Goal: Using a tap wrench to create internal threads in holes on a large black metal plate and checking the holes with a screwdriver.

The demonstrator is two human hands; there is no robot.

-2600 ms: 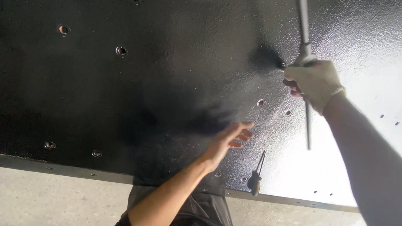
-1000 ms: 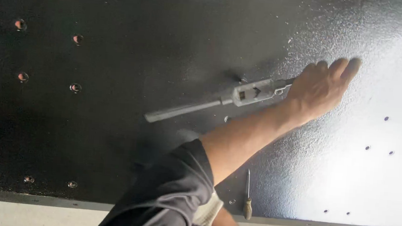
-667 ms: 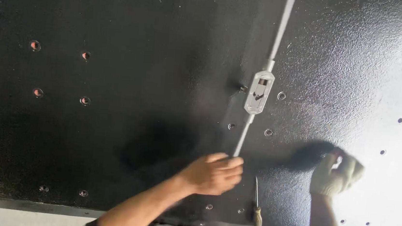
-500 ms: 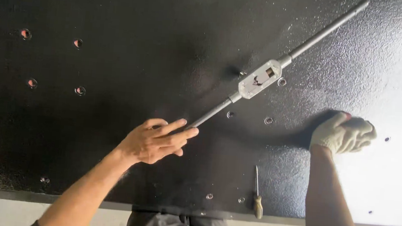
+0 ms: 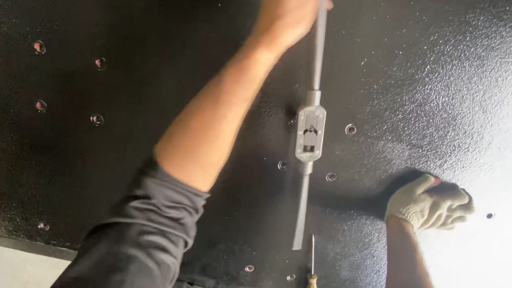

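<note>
Across the black textured steel plate [image 5: 112,168] that serves as your bench, a grey tap wrench [image 5: 310,133] stands on its tap among a cluster of drilled holes, its long axis running straight from 12 o'clock to 6 o'clock in the head view. Your left hand [image 5: 293,5], bare, with a dark sleeve [image 5: 143,239] pushed up the forearm, is clenched around the upper handle [image 5: 319,38] at the 12 o'clock end, partly cut off by the top edge of the frame. The lower handle [image 5: 300,213] hangs free toward 6 o'clock, with nothing on it. Your right hand [image 5: 430,202], in a white knit glove, lies at about 4 o'clock from the wrench body, pressed down on the plate with the fingers curled; whether it grips anything under the glove cannot be told. That hand sits well apart from the tool, so the left is the only one on the wrench, while the right is the nearer of the two to the free lower handle. Just beside that handle's tip, at 6 o'clock near the plate's front edge, lies a small screwdriver [image 5: 312,278] with a yellowish grip, parallel to the wrench and untouched. Four more holes [image 5: 67,84] sit far off at 9 o'clock.
</note>
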